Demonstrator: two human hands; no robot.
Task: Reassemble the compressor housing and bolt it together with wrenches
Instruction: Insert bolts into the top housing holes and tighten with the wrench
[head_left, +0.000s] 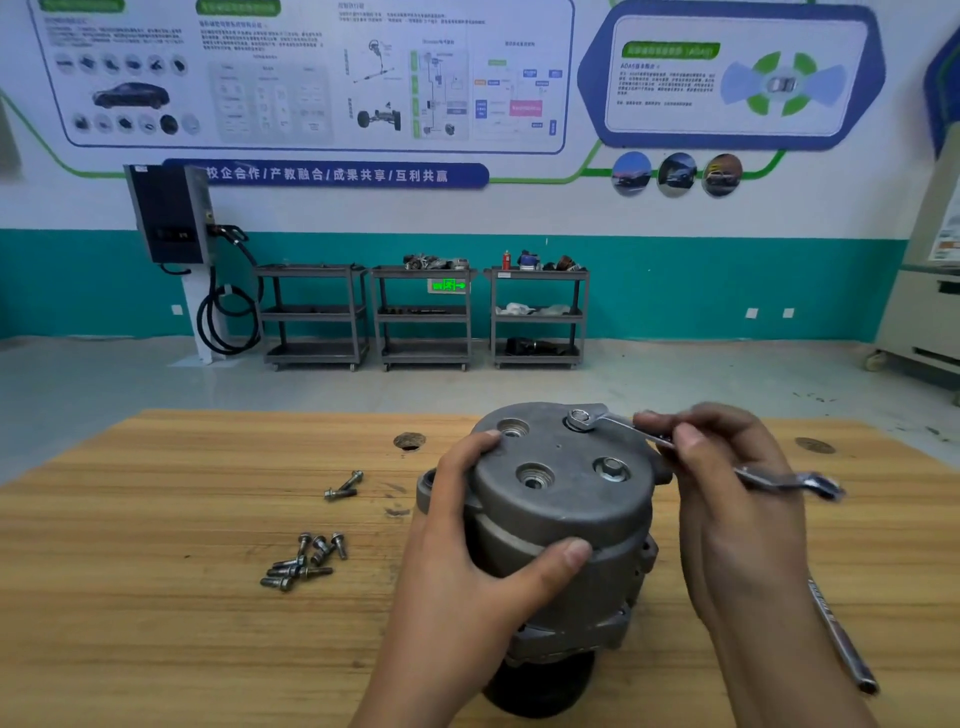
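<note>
A grey metal compressor housing stands upright on the wooden table. My left hand grips its left side, thumb across the front and fingers on the top cover. My right hand holds a silver wrench by its shaft. The wrench's ring end sits over a bolt at the far edge of the cover. A second bolt sits in a recess at the right. Two other recesses in the cover show open holes.
Several loose bolts lie in a heap left of the housing, and two more bolts lie farther back. A second long tool lies on the table at the right, under my right forearm. Shelving carts stand by the far wall.
</note>
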